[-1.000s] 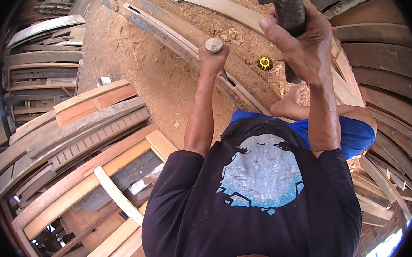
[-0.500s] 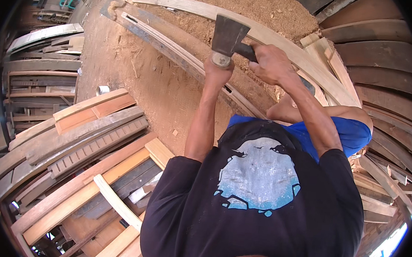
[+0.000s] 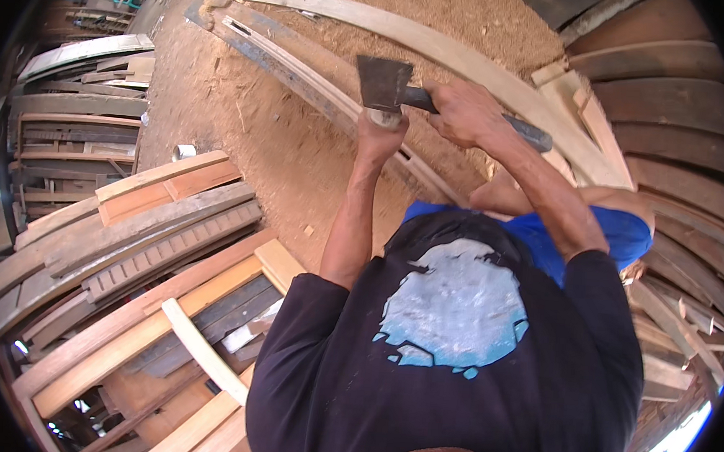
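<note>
While the right grip [image 3: 466, 116] clasps a hatchet [image 3: 384, 83] and the left [image 3: 380, 141] a handle [image 3: 384, 118], planks [image 3: 376, 20] lie around.

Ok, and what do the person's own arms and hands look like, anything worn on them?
The left hand and right hand are bare, with no gloves. Loose black sleeves reach about the elbows, leaving the forearms uncovered. They belong to a black shirt with a large pale print, turquoise along its lower edge.
</note>
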A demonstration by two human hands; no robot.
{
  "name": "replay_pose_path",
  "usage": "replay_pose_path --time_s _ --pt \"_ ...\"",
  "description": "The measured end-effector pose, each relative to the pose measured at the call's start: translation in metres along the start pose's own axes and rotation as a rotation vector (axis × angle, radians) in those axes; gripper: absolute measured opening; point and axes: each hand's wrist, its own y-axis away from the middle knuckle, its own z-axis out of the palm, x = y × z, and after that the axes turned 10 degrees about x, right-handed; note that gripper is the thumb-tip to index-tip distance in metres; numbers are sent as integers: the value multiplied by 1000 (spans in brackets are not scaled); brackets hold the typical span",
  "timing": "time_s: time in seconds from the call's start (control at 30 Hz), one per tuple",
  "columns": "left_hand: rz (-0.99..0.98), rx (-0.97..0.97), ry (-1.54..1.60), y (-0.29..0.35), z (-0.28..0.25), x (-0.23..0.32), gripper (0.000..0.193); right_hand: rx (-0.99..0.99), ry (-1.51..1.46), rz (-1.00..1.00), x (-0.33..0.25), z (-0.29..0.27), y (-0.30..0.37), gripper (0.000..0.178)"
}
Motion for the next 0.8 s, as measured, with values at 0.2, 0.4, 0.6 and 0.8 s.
replay_pose_path --time_s 0.2,0.4,0.6,0.8 --pt "48 39 -27 9 -9 -11 23 207 -552 123 -24 -54 5 36" --pt "73 31 -12 11 -11 -4 21 735 -829 -299 -46 -75 -8 25" --pt "-2 71 196 -8 -10 -18 21 740 -938 -315 -66 -38 -11 22" --pt "173 4 59 10 -23 -7 24 517 -596 -357 -43 2 -4 25"
